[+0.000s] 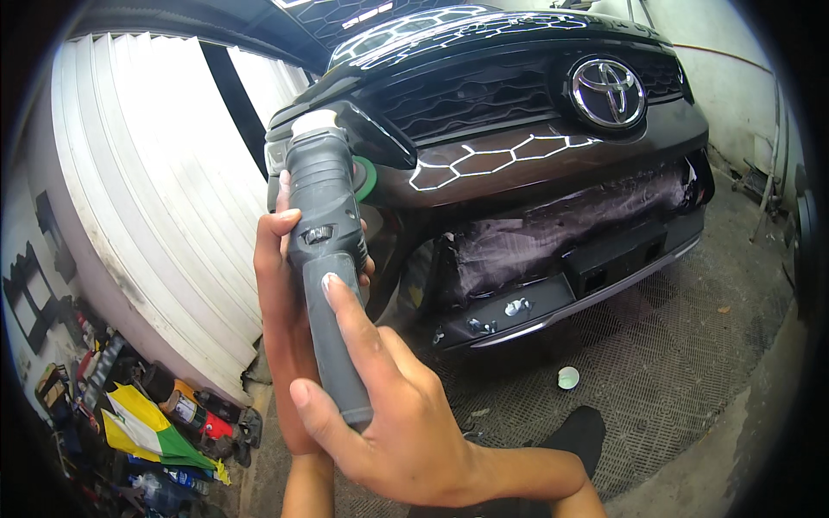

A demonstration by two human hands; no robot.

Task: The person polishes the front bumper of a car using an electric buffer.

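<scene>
A dark grey power polisher [328, 216] is held up in front of the car's front corner, its body pointing away from me. My left hand [281, 237] wraps the front part of the body from the left and below, with fingertips showing on the right side. My right hand [401, 414] holds the rear handle; its index finger lies along the top and its thumb is at the left. A green pad [368, 180] shows right of the tool, close to the brown bumper [518, 164]; whether it touches is hidden.
Plastic film [553, 233] covers the lower grille opening. White smears [516, 306] sit on the lower bumper ledge. A small round white cup or lid [567, 377] lies on the grid floor [656, 345]. White corrugated panels [138, 173] rise at the left, with piled bottles and cloths [155, 423] below.
</scene>
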